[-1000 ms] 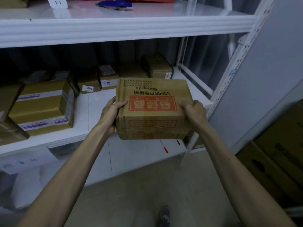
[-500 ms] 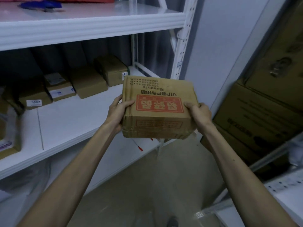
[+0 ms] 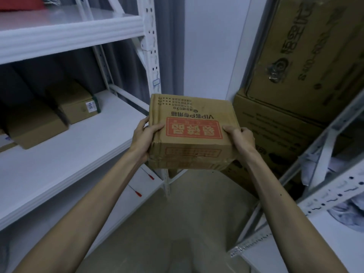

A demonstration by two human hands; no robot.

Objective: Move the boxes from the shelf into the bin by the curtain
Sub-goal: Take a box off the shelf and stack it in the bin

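While gripped by left hand (image 3: 144, 138) at 9 o'clock, right hand (image 3: 241, 137) at 3: dented cardboard box (image 3: 189, 154), inverted red label (image 3: 194, 128).

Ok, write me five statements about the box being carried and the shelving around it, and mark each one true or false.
1. The left grip and the right grip hold the cardboard box, one on each side. True.
2. The cardboard box rests on the white shelf board. False: it is held in the air, off the board's front corner.
3. The red label on the box top reads upside down from the head camera. True.
4. The white shelf board carries no boxes. False: a small box with a 3004 sticker sits at the back, with another beside it.
5. The large cartons on the right lie flattened on the floor. False: they stand stacked.
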